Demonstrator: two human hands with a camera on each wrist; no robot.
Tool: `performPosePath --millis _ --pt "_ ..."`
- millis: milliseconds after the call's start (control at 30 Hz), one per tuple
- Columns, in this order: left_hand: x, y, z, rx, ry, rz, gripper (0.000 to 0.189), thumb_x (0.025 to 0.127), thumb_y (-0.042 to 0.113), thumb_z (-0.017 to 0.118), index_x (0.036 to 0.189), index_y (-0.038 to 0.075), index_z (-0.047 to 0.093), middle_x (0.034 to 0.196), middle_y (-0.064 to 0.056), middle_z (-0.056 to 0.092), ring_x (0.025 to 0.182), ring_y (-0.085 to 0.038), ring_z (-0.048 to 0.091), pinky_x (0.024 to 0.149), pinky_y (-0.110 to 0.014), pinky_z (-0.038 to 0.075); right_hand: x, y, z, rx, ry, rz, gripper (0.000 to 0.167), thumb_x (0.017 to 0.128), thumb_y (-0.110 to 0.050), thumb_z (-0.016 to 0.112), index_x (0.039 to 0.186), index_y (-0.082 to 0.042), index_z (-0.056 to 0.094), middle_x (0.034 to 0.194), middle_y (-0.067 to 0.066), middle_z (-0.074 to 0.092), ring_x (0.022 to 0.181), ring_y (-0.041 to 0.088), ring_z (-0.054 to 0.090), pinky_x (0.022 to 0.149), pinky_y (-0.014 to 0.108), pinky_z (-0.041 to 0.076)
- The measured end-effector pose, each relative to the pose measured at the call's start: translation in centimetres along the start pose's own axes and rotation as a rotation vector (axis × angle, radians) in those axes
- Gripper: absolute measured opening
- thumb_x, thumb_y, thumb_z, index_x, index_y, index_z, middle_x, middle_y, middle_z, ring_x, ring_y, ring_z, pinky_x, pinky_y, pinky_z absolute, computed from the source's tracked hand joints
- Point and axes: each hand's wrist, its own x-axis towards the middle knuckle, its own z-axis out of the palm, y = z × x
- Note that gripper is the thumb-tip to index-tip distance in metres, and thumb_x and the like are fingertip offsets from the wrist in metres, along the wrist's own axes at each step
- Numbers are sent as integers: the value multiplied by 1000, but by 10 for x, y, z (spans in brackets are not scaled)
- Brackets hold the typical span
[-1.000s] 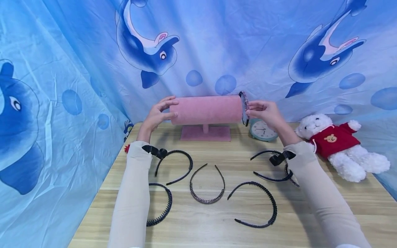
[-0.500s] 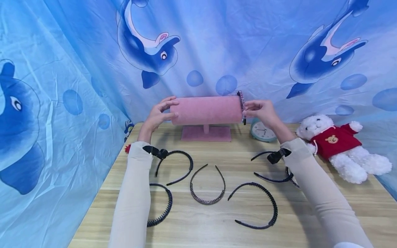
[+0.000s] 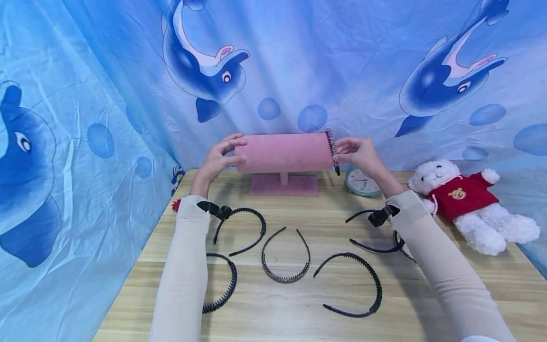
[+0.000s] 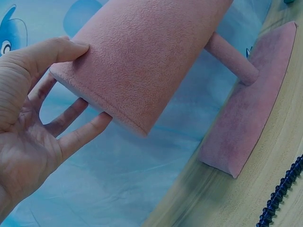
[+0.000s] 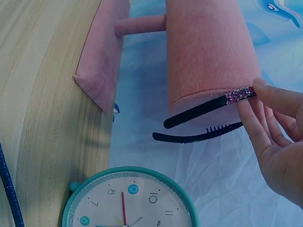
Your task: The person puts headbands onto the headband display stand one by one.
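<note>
A pink plush headband stand, a horizontal roll on a post and flat base, stands at the back of the table. My left hand grips the roll's left end, thumb on the near side; the left wrist view shows fingertips at its end rim. At the other end, my right hand pinches a black toothed headband with pink and silver rhinestones. Thumb and fingers hold it by the jeweled part. In the right wrist view its two tips point down across the roll's end face; whether any part rests around the roll is unclear.
Several dark toothed headbands lie on the wooden table, among them a sparkly one in the middle and a black one nearer right. A teal alarm clock stands below my right hand. A white teddy bear lies at right.
My right hand has shifted slightly left, bringing the rhinestone headband from just off the roll's right end up against it. My left hand keeps its place.
</note>
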Motion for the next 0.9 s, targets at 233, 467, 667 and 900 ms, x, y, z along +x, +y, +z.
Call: performPosePath --millis 233,467,667,900 --pt "-1 1 0 7 -3 -4 51 90 1 73 138 -3 58 164 -2 37 150 -29 37 96 -24 58 2 -1 -2 20 -32 12 44 84 11 75 125 9 60 88 -4 69 80 7 66 75 18 62" --pt "0 0 0 -7 2 1 51 89 0 74 138 -4 58 164 -3 38 148 -29 38 93 -19 57 10 -2 -8 -88 -76 -5 69 82 6 79 145 -3 51 104 8 70 91 11 66 80 16 59" --pt "-1 -1 -1 -23 0 -4 51 89 0 74 137 -4 58 164 -2 37 149 -30 38 90 -19 58 19 -8 -15 -164 -192 -4 89 81 3 81 157 -11 37 144 24 54 125 37 60 91 23 60" --pt "0 -1 -1 -26 -4 -7 51 89 0 74 138 -2 59 164 -1 37 149 -29 37 92 -21 59 28 -15 -24 -242 -302 -20 92 82 3 81 159 -8 32 160 22 39 141 44 46 114 51 47"
